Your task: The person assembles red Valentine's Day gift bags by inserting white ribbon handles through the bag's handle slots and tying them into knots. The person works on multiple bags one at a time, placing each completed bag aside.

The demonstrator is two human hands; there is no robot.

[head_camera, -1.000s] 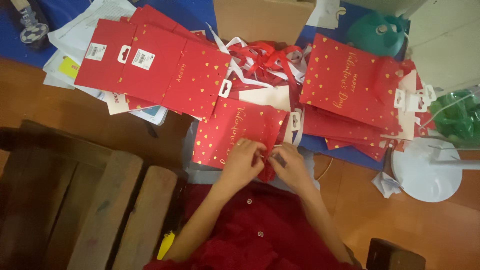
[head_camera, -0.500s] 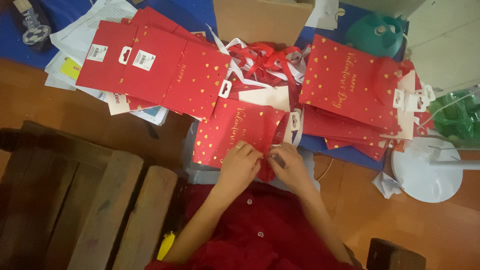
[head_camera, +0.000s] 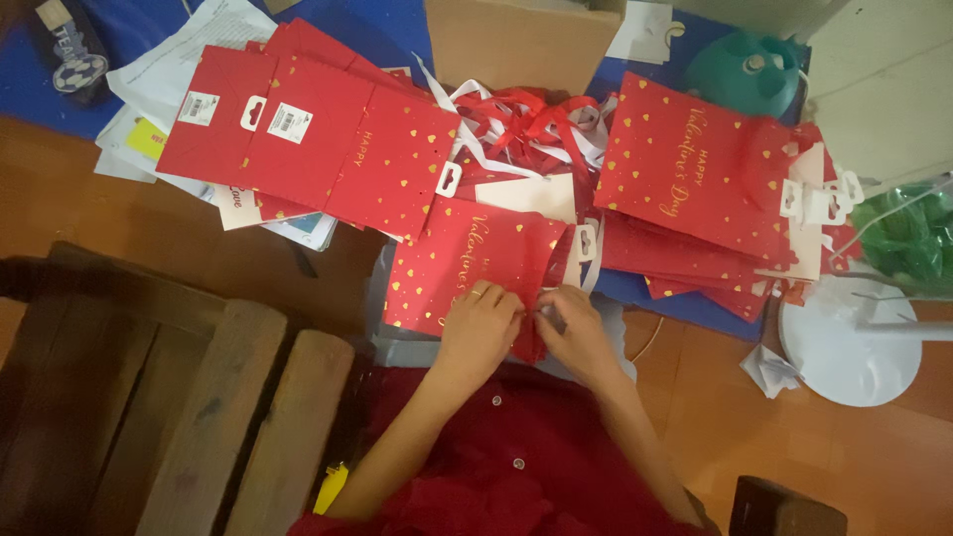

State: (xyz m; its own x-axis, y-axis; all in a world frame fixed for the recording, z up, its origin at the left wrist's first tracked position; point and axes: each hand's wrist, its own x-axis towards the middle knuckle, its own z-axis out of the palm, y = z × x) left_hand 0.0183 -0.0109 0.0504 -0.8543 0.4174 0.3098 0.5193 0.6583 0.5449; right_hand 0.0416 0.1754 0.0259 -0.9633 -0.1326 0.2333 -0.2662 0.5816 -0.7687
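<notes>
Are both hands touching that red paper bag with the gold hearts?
Touching. The head view shows the left hand and the right hand resting on the red paper bag with gold hearts, fingers meeting at its lower edge.

I work on an orange-brown floor (head_camera: 119,213). A blue sheet (head_camera: 392,28) lies spread across its far part, with stacks of red gift bags (head_camera: 318,149) and loose white papers (head_camera: 189,55) on it. A cardboard box (head_camera: 521,40) stands at the far edge. A round white base (head_camera: 849,347) rests on the bare floor to my right, and wooden slats (head_camera: 213,417) lie to my left.
</notes>
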